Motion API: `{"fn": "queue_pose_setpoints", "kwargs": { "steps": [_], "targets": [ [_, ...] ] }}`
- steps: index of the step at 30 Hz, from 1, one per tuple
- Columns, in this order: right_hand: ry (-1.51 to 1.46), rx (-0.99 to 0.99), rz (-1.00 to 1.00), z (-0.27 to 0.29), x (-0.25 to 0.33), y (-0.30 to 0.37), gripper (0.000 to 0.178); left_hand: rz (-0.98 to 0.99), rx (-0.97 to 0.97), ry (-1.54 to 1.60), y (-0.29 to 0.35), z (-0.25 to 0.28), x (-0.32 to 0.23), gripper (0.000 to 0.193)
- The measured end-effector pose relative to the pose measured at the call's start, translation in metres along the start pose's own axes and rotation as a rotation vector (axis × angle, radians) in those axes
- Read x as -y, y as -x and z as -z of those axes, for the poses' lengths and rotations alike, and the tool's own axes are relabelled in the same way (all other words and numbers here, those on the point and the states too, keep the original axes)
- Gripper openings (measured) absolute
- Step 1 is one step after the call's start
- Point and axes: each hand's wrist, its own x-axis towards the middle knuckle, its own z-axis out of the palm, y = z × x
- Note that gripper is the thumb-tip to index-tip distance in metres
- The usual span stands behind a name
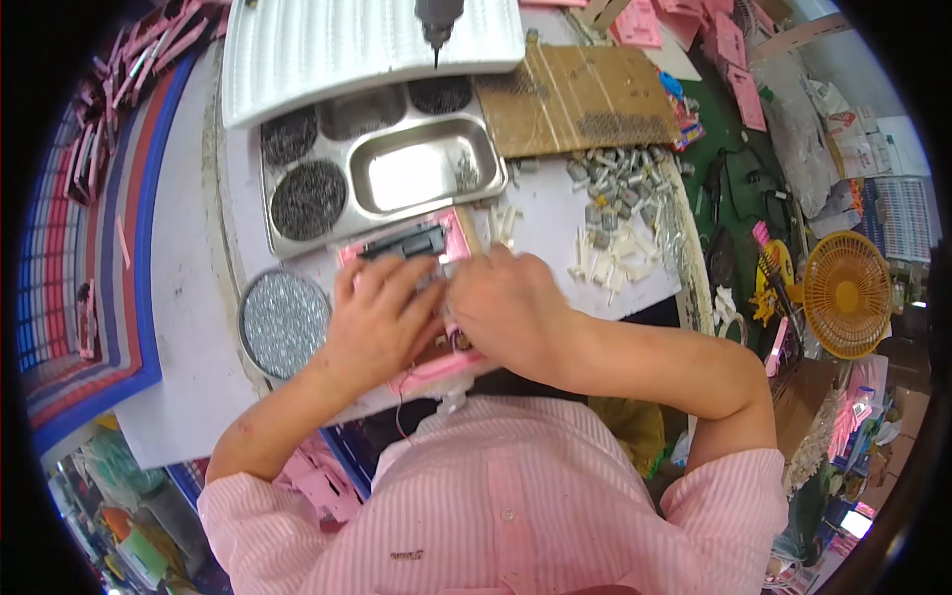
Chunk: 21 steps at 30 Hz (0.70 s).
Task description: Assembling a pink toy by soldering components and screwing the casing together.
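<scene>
A pink plastic casing (pixel 457 234) with a dark grey part (pixel 412 241) set in its far end lies at the near edge of the worktable. My left hand (pixel 382 312) grips it from the left, fingers bent over its middle. From the right, my right hand (pixel 511 307) reaches into the same casing with curled fingers pressed together; whatever they pinch is hidden. Between and below the hands, small metal and brown parts show inside the casing. A thin red wire (pixel 400 415) hangs from its near side.
A steel compartment tray (pixel 342 235) holds dark screws. Left of the casing stands a round dish (pixel 285 322) of small silvery parts. Small motors (pixel 620 188) and white plastic pieces (pixel 615 256) lie right, beside cardboard (pixel 595 89). An electric screwdriver (pixel 437 25) hangs above a white ribbed panel (pixel 347 50).
</scene>
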Motion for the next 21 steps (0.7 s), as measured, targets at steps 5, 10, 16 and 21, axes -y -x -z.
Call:
{"fn": "queue_pose_setpoints", "kwargs": {
  "steps": [5, 10, 16, 21],
  "targets": [
    [-0.335, -0.307, -0.530, 0.057, -0.198, -0.029, 0.026, -0.120, 0.242, -0.041, 0.003, 0.020, 0.008, 0.078],
    [-0.021, -0.130, -0.778, 0.005, -0.455, -0.072, 0.040, -0.300, 0.362, 0.006, 0.005, 0.011, 0.027, 0.091],
    [0.302, 0.253, -0.729, -0.017, -0.474, -0.132, 0.042, -0.362, 0.424, -0.177, -0.001, 0.019, 0.037, 0.081],
    [0.532, 0.161, -0.543, -0.002, -0.551, -0.099, 0.033, -0.276, 0.487, -0.178, 0.004, 0.017, 0.037, 0.084]
  ]
}}
